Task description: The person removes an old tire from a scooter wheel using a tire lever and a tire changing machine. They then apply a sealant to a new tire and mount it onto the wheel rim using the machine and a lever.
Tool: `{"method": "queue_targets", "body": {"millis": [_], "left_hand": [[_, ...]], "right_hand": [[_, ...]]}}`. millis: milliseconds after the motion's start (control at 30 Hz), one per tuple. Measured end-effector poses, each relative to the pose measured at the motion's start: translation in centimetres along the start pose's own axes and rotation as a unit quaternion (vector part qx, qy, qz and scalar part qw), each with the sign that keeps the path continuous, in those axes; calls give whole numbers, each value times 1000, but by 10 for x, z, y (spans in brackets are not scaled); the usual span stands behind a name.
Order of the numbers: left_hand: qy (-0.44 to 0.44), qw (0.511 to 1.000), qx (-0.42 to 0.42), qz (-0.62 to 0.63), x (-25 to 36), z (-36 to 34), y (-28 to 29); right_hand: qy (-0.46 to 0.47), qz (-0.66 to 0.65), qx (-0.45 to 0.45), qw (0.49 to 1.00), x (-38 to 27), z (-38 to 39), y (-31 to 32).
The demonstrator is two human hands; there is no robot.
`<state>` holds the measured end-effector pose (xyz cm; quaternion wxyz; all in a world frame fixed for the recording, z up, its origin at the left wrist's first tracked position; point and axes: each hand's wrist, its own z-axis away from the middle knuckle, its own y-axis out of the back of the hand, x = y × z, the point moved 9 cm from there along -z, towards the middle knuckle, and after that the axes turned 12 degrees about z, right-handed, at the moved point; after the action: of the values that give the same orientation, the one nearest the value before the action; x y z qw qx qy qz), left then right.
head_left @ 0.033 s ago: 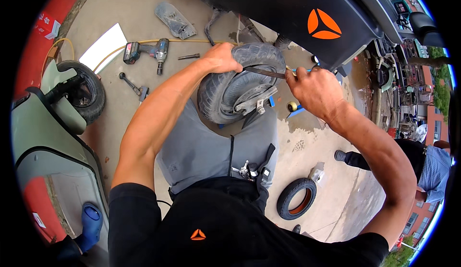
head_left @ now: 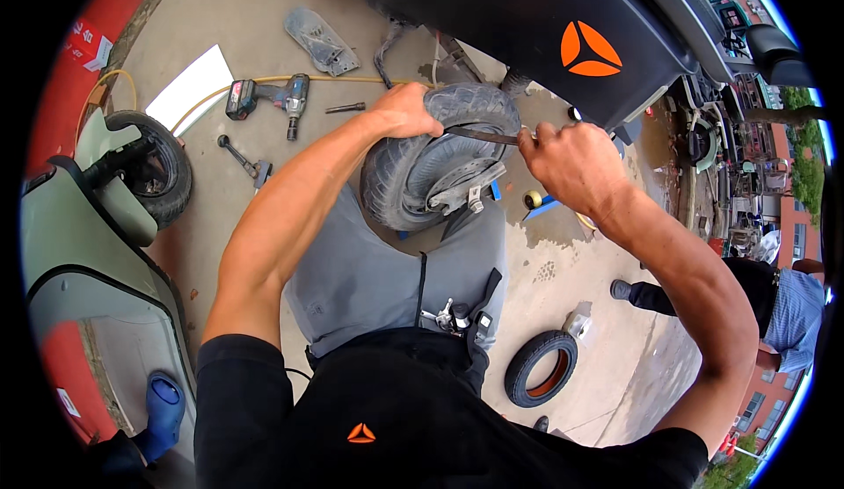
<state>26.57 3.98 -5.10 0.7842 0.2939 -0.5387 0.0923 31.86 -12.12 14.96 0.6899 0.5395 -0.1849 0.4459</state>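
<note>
A worn scooter wheel (head_left: 396, 186) with a black tire stands between my knees. Its tire bead is partly lifted at the top, next to a dark metal tire lever (head_left: 482, 135). My right hand (head_left: 576, 168) is closed round the lever's right end. On the tire's upper left, my left hand (head_left: 407, 111) grips the rubber, its thumb near the lever's other end; its fingers are mostly hidden behind the tire. A dirty metal bracket (head_left: 466, 188) sits at the wheel's hub, facing me.
A cordless impact wrench (head_left: 290, 102), a socket extension (head_left: 345, 107) and a ratchet-like tool (head_left: 244, 159) lie to the left. A loose tire (head_left: 541, 368) rests at lower right. Scooter bodies stand ahead (head_left: 527, 23) and left (head_left: 97, 304). Another person (head_left: 756, 300) is at the right.
My right hand and the lever's right end have shifted very slightly left. My left hand keeps its place on the tire.
</note>
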Motion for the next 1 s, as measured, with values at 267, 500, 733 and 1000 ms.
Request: {"method": "queue_targets", "body": {"millis": [267,500,733,1000], "left_hand": [[-23,999,-26,36,-10,-4,0],[-34,999,22,26,-13,1,2],[-27,999,34,-4,-17,-4,7],[-8,998,53,40,-9,11,7]], "right_hand": [[154,78,-16,985,33,-79,0],[152,25,-17,988,26,-89,0],[54,-171,-135,975,-5,-38,-1],[-73,-523,-280,802,-15,-16,-69]]}}
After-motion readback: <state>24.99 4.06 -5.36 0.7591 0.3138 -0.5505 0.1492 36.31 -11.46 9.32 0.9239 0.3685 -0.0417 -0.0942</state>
